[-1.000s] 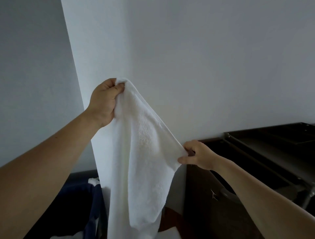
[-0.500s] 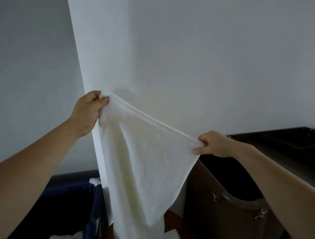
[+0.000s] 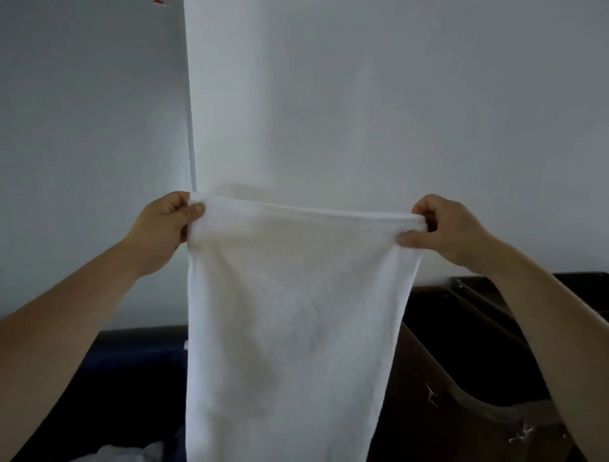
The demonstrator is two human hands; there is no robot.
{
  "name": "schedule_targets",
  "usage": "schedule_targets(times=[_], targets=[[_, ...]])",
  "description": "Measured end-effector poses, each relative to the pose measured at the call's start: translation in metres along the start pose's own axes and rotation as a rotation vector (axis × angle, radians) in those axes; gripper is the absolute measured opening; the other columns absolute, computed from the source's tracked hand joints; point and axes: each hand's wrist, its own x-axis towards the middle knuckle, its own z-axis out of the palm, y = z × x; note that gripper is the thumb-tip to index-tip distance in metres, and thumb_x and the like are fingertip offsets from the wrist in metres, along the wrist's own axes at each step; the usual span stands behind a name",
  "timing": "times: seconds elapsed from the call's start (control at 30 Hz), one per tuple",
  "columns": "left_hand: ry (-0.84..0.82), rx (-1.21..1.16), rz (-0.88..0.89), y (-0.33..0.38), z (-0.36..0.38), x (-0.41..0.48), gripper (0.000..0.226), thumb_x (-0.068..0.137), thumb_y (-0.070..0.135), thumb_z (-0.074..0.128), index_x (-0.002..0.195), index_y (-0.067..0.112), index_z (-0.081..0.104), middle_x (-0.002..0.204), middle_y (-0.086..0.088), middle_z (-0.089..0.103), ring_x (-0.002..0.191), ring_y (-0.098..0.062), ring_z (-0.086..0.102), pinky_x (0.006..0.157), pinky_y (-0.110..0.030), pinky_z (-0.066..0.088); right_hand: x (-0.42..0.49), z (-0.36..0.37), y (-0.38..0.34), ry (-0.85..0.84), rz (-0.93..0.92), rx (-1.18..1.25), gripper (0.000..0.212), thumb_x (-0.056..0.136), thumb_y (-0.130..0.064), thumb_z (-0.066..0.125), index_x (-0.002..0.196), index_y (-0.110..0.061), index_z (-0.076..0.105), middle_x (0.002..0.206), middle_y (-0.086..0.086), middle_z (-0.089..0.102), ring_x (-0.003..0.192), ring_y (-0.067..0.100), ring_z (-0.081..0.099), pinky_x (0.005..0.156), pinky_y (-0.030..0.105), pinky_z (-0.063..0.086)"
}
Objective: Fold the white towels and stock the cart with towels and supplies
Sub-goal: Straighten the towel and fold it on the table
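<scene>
The white towel (image 3: 296,329) hung in the air before the person, spread flat and drawn taut along its top edge. Its lower end ran out of the bottom of the view. The left grip (image 3: 164,227) was clamped on the top left corner, thumb in front and fingers curled behind the cloth. The right grip (image 3: 451,227) pinched the top right corner the same way, thumb pressed against the front. Both were at about the same height and well apart, with the forearms reaching up from the lower corners.

Behind the towel stood a white wall (image 3: 362,99), whose outer corner ran straight down to the left grip. A greyer wall (image 3: 82,132) lay further back to the left of it. A scrap of red (image 3: 160,1) showed at the very top edge, too small to tell what it was.

To the right and below, a dark brown cart (image 3: 438,412) stood near the wall, its left edge hidden by the towel and its top crossed by the right forearm. Small metal clips (image 3: 430,397) showed on its side. At the lower left sat a dark blue container (image 3: 125,379), partly covered by the towel, with some white cloth (image 3: 131,453) at the bottom edge.
</scene>
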Motion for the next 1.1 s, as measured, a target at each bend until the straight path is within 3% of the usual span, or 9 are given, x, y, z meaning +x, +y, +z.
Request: schedule_targets(times=[0.1,0.17,0.23,0.33,0.47,0.53,0.7,0.93,1.1], targets=[[-0.016,-0.011,-0.019,0.001,-0.009,-0.001,0.011,0.098,0.008,0.055,0.098,0.010,0.067,0.091,0.000,0.074,0.082,-0.013,0.070,0.074,-0.024,0.058,-0.001,0.015,0.002,-0.143,0.098,-0.030,0.042,0.081,-0.013,0.080,0.117,-0.022,0.060,0.101,-0.003,0.062,0.089,0.018,0.060,0.080,0.029,0.049],[-0.060,0.011,-0.035,-0.001,-0.011,-0.006,0.012,0.098,0.009,0.056,0.101,0.008,0.067,0.096,-0.002,0.074,0.086,-0.015,0.070,0.077,-0.025,0.058,-0.003,0.016,-0.001,-0.187,0.134,-0.162,0.017,0.084,-0.016,0.077,0.099,-0.015,0.068,0.085,-0.005,0.064,0.079,0.017,0.059,0.068,0.025,0.043],[-0.085,-0.007,-0.024,0.000,-0.013,-0.009,0.012,0.099,0.009,0.055,0.099,0.010,0.067,0.090,0.002,0.075,0.084,-0.012,0.071,0.073,-0.023,0.057,-0.004,0.011,-0.006,-0.031,0.096,-0.220,0.011,0.083,-0.021,0.078,0.080,-0.018,0.069,0.070,-0.004,0.060,0.068,0.017,0.053,0.061,0.026,0.037],[-0.093,0.033,0.057,0.011,-0.017,-0.009,0.012,0.099,0.011,0.056,0.092,0.014,0.066,0.083,0.006,0.073,0.076,-0.010,0.068,0.067,-0.018,0.055,-0.010,0.020,-0.012,0.309,0.065,0.016,0.012,0.086,-0.019,0.076,0.082,-0.024,0.065,0.071,0.000,0.059,0.058,0.014,0.052,0.056,0.022,0.041],[-0.092,0.298,0.076,0.013,-0.024,-0.015,0.014,0.098,0.020,0.060,0.084,0.016,0.061,0.081,-0.002,0.060,0.051,-0.001,0.049,0.043,-0.014,0.038,-0.024,0.055,-0.016,0.263,0.298,0.248,0.009,0.099,-0.024,0.060,0.092,-0.023,0.054,0.088,0.009,0.061,0.042,0.015,0.056,0.042,0.024,0.045],[-0.107,0.255,0.033,0.004,-0.026,-0.020,0.016,0.099,0.018,0.059,0.084,0.017,0.061,0.082,-0.003,0.060,0.050,-0.001,0.050,0.039,-0.015,0.033,-0.026,0.059,-0.022,0.311,0.250,0.375,0.008,0.098,-0.021,0.061,0.095,-0.022,0.054,0.090,0.007,0.063,0.048,0.021,0.065,0.042,0.026,0.048],[-0.010,-0.014,-0.052,0.005,-0.026,-0.024,0.012,0.099,0.014,0.058,0.087,0.015,0.062,0.093,-0.004,0.065,0.077,-0.020,0.065,0.050,-0.029,0.057,-0.032,0.077,-0.032,0.390,0.179,0.411,0.008,0.099,-0.022,0.058,0.103,-0.020,0.051,0.096,0.011,0.066,0.057,0.029,0.071,0.052,0.035,0.057],[0.048,-0.058,-0.056,0.005,-0.010,-0.050,0.016,0.099,0.014,0.058,0.084,0.018,0.063,0.086,0.000,0.064,0.063,-0.013,0.067,0.046,-0.028,0.055,-0.041,0.062,-0.023,0.428,0.112,0.362,0.010,0.098,-0.023,0.061,0.094,-0.021,0.052,0.090,0.013,0.069,0.061,0.030,0.072,0.058,0.038,0.058],[0.126,-0.089,-0.031,0.021,0.007,-0.061,0.012,0.099,0.012,0.058,0.089,0.014,0.064,0.093,-0.004,0.064,0.081,-0.021,0.067,0.058,-0.036,0.061,-0.040,0.036,-0.019,0.409,0.068,0.415,0.011,0.097,-0.022,0.062,0.092,-0.021,0.052,0.091,0.013,0.069,0.062,0.030,0.072,0.055,0.035,0.058]])
